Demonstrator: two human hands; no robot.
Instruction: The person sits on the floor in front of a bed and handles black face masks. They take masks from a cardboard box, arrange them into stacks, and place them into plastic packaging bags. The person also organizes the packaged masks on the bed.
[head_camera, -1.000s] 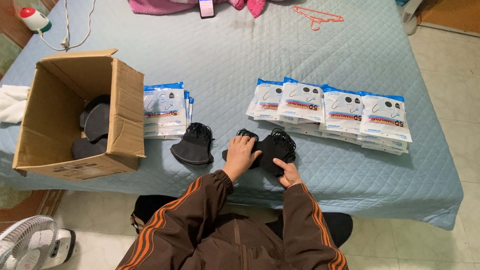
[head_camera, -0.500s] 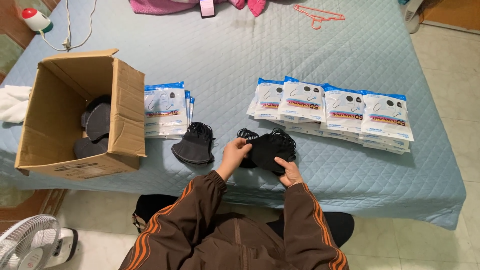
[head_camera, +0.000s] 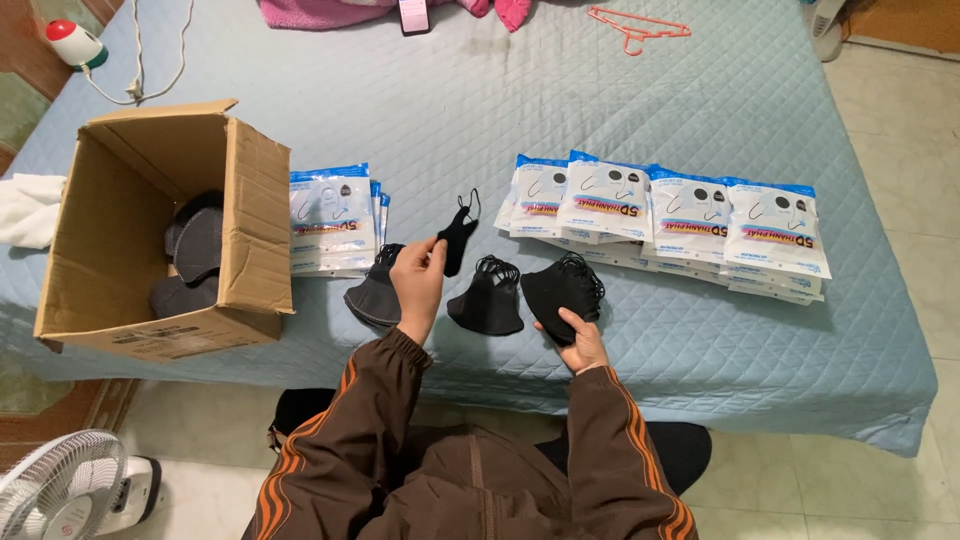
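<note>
Lifting one black mask (head_camera: 457, 238) pinched in the left hand (head_camera: 418, 283), right hand (head_camera: 583, 343) gripping a stack of masks (head_camera: 562, 289) on the bed (head_camera: 640, 110); filled packets (head_camera: 665, 215) lie beside, more masks wait in the box (head_camera: 255, 215)

White-and-blue flat packets: one stack (head_camera: 333, 222) beside the cardboard box (head_camera: 150, 230), another overlapping row (head_camera: 670, 222) right.

The person wears a dark brown zip-up jacket with orange stripes down both sleeves, and dark trousers.
</note>
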